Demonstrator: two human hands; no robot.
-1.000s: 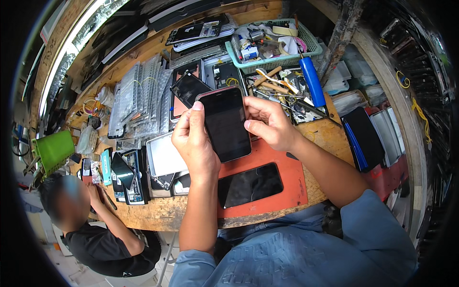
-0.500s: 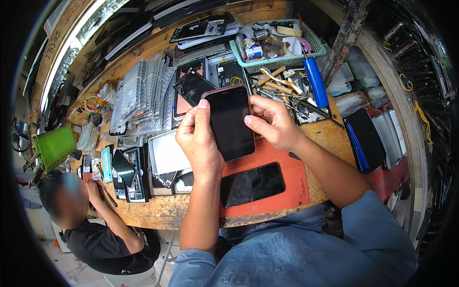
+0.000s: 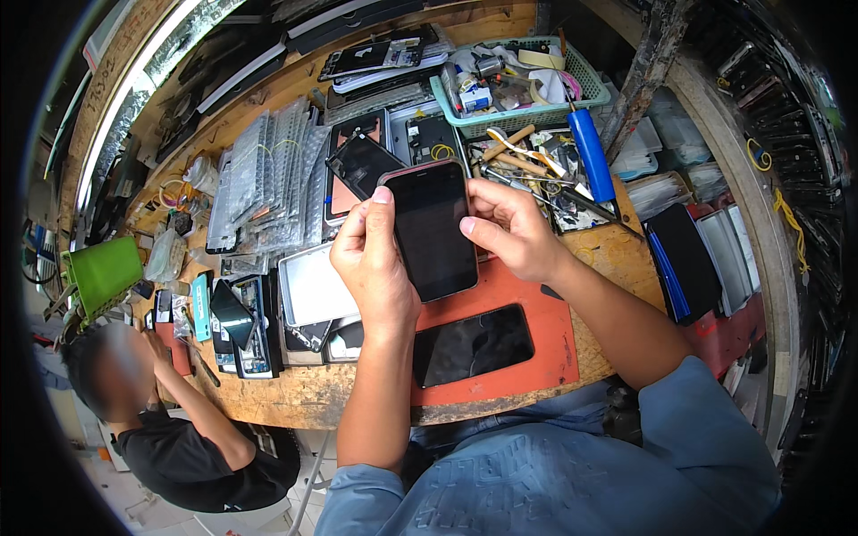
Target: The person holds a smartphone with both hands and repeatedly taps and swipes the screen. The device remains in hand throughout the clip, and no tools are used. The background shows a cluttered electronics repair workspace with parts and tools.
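Observation:
Between my two hands is a smartphone (image 3: 435, 237) with a dark screen, held up over the bench. My left hand (image 3: 375, 259) is closed on its left edge, the thumb lying along the front. On the other side my right hand (image 3: 518, 230) grips the right edge, its thumb tip at the screen's border. The fingers behind the phone are partly hidden. Below it, a black phone screen (image 3: 474, 346) lies on an orange mat (image 3: 550, 366).
Bubble-wrapped packets (image 3: 268, 170) are piled at the left, near stacked phone parts (image 3: 246, 326). A green basket (image 3: 536, 116) of supplies stands at the back, beside hand tools (image 3: 523, 161) and a blue cylinder (image 3: 590, 154). A co-worker (image 3: 192, 447) sits at the lower left.
My hands and the phone have barely moved. The co-worker's head has shifted slightly left, and that person's hand has come up nearer to it.

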